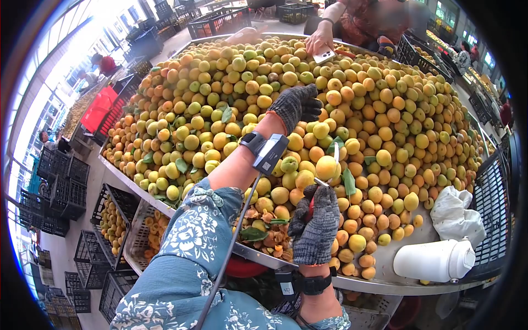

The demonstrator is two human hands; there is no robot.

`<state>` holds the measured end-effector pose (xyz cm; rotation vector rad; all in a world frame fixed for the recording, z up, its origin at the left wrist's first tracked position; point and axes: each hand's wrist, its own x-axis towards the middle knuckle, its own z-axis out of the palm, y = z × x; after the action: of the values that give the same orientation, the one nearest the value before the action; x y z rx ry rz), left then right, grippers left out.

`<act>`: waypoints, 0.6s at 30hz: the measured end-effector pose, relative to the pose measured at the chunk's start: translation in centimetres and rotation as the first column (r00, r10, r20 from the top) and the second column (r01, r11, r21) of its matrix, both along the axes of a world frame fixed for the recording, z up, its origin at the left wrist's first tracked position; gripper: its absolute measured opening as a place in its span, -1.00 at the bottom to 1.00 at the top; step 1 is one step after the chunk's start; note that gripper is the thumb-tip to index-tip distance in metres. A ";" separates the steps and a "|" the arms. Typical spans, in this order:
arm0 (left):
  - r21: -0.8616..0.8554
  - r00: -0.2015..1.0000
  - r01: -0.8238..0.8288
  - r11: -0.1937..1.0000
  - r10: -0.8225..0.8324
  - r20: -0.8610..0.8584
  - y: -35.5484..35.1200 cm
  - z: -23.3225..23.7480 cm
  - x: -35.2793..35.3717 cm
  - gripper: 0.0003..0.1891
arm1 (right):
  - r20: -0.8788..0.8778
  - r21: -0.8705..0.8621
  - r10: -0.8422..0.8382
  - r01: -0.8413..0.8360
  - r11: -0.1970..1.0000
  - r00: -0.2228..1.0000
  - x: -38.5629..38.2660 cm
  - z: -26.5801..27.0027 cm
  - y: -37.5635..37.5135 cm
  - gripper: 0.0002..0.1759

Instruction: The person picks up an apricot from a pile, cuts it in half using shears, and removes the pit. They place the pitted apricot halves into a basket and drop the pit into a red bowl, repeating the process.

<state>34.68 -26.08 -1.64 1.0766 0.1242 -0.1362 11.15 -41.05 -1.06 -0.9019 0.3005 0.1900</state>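
Note:
My left hand (297, 107), in a dark grey knitted glove, reaches over a large heap of yellow-orange apricots (379, 113). Its fingers are bent and slightly apart, and I see nothing held in them. Lower down, my right hand (315, 226), gloved the same way, is closed around a red-handled metal tool (321, 182); most of the handle is hidden by the fingers. At the tool's metal end is a pale yellow apricot (326, 168). Beside this hand, at the heap's near edge, lie torn apricot scraps (268, 237) and a green leaf (254, 234).
A white bottle (426, 259) lies near a crumpled white bag (456, 213) on the metal table (363, 284). Black crates (91, 258) stand at left. Across the heap, another person's hand (320, 39) is at a white phone (324, 55).

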 end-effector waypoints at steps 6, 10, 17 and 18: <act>0.014 1.000 -0.008 1.000 0.008 0.001 -0.2 -0.2 -0.8 -0.70 | 0.014 0.003 0.031 -0.031 1.000 0.999 0.0 0.3 -0.2 -0.66; 0.030 0.999 0.016 0.999 -0.015 -0.034 -0.2 -0.7 -0.6 -0.69 | -0.033 0.056 0.030 -0.028 0.998 0.999 -0.2 0.1 -0.4 -0.74; -0.057 0.999 0.047 0.997 -0.046 0.014 -0.9 -0.1 -1.2 -0.69 | -0.076 0.107 -0.027 0.035 0.994 0.997 -0.1 0.0 -0.3 -0.74; -0.035 0.999 0.041 0.999 -0.041 0.019 -1.1 0.2 -1.6 -0.69 | -0.057 0.090 -0.013 0.018 0.996 0.998 0.0 -0.3 -0.4 -0.71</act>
<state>33.09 -27.14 -1.39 1.0453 0.0833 -0.1653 11.15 -41.47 -1.38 -0.8051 0.3485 0.2137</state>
